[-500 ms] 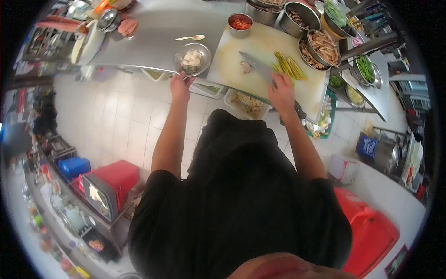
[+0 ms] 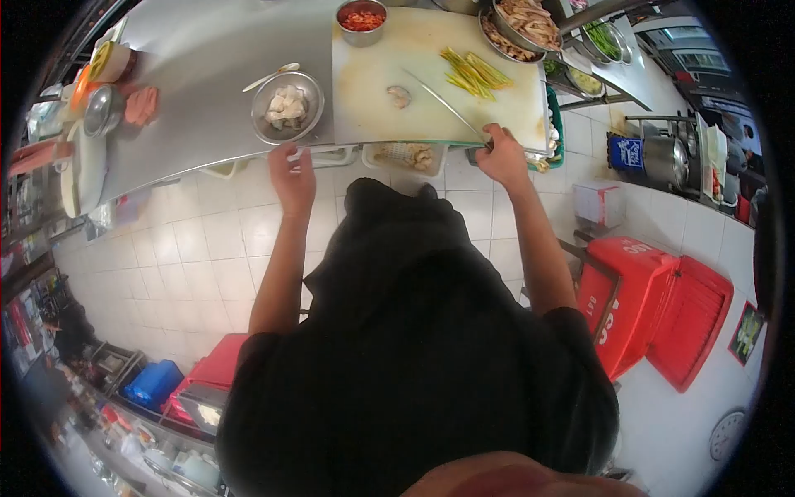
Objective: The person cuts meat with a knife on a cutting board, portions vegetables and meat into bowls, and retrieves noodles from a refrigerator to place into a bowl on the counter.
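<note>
My right hand (image 2: 503,157) is wrapped round the handle of a kitchen knife (image 2: 447,104), at the front edge of a white cutting board (image 2: 364,112). The blade slants over the board, its narrow edge facing me. Near its tip lies a small pale piece (image 2: 399,97) that looks like a peeled shrimp. Yellow-green cut strips (image 2: 474,73) lie beyond the blade. Just below a steel bowl (image 2: 313,98) of pale, wet pieces (image 2: 286,106), my left hand (image 2: 293,178) has its fingers loosely bent and apart, holding nothing visible.
Behind the bowl lies a spoon (image 2: 272,77). A steel pot of chopped red pieces (image 2: 363,21) stands on the board's back left corner. Bowls of brown strips (image 2: 530,23) sit at the back right. Under the counter edge is a white basket (image 2: 373,155).
My left hand has come off the bowl's rim and sits below it. The right hand has drawn the knife back toward the board's front edge, turning the blade edge-on. The view has shifted.
</note>
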